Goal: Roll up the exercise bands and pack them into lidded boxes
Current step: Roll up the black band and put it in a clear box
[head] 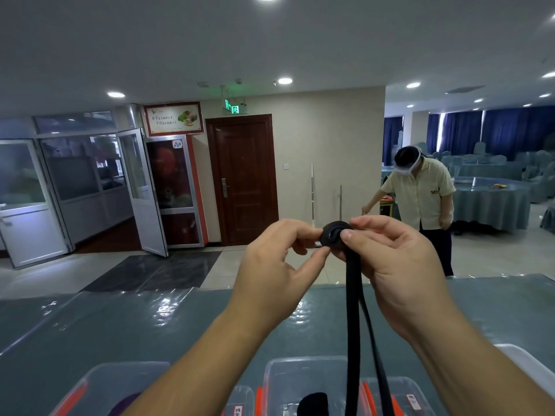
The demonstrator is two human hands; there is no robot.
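Fingers [312, 235] of the left hand [270, 265] pinch the left edge of a small black coil, the rolled end of the exercise band [353, 310]. We note the right hand [399, 259] grasping the same coil [333, 235] from the right, thumb pressed across its face and the other fingers curled behind it. Both hands hold the coil raised above the tabletop [120, 319]. From the coil the unrolled length of band hangs straight down in two strands, passing in front of a clear plastic box [300, 373] with orange latches at the lower edge of view. We observe a dark item inside that box, too cropped to identify. A second clear box [114, 382] sits to its left, holding something purple. Beyond the tabletop, another person [420, 199] stands near a round covered table [492, 202].
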